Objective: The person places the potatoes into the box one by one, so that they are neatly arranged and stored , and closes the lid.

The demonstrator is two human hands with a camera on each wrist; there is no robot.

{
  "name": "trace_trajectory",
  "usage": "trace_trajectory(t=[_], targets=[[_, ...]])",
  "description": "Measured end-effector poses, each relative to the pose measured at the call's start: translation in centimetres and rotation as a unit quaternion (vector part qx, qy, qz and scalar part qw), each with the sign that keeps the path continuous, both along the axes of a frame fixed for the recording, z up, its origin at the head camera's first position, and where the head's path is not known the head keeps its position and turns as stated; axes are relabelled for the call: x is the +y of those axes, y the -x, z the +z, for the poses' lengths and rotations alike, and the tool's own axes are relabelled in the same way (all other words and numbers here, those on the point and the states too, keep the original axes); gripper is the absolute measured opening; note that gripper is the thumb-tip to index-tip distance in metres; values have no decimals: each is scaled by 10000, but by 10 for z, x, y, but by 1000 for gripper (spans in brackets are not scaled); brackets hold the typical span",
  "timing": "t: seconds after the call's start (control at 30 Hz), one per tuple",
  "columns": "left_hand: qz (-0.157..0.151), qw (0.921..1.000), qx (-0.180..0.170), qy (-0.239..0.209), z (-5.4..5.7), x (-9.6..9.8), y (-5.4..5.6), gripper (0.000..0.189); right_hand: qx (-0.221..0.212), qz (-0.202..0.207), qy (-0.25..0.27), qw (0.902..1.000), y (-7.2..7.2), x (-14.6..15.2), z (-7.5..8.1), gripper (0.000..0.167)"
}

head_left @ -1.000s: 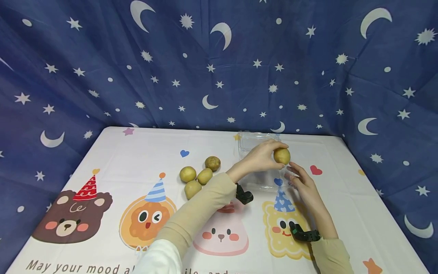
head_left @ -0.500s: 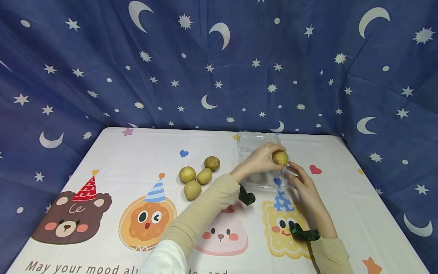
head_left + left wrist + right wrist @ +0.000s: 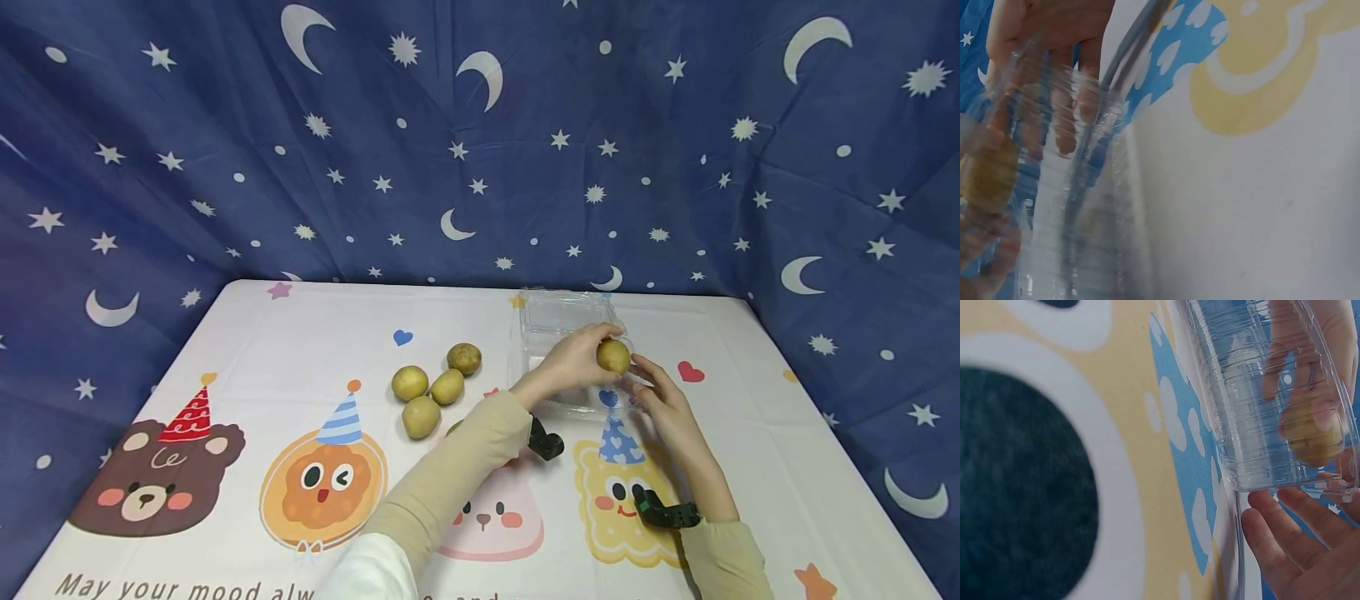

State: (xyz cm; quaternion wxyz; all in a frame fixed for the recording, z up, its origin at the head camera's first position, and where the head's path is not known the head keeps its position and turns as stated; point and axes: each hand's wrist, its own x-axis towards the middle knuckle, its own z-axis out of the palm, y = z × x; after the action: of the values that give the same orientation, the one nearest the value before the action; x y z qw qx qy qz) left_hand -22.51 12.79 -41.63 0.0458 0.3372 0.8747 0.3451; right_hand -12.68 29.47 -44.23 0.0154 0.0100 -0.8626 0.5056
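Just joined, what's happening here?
A person's left hand is holding a potato at a clear plastic container; I can't tell whether it is above the rim or just inside. The right hand is at the container's right side, fingers extended. Four more potatoes sit clustered on the printed tablecloth, left of the container, and what looks like another pokes out from behind the left sleeve.
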Motion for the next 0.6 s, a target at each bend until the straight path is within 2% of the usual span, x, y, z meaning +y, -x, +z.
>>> trace_trajectory(t=[0.3, 0.6], targets=[[152, 9998, -69, 88, -9, 5, -5, 64, -77, -21, 109, 9999, -1, -2, 3, 52], [215, 9992, 52, 338, -13, 11, -8, 59, -79, -9, 167, 9998, -2, -1, 3, 51]])
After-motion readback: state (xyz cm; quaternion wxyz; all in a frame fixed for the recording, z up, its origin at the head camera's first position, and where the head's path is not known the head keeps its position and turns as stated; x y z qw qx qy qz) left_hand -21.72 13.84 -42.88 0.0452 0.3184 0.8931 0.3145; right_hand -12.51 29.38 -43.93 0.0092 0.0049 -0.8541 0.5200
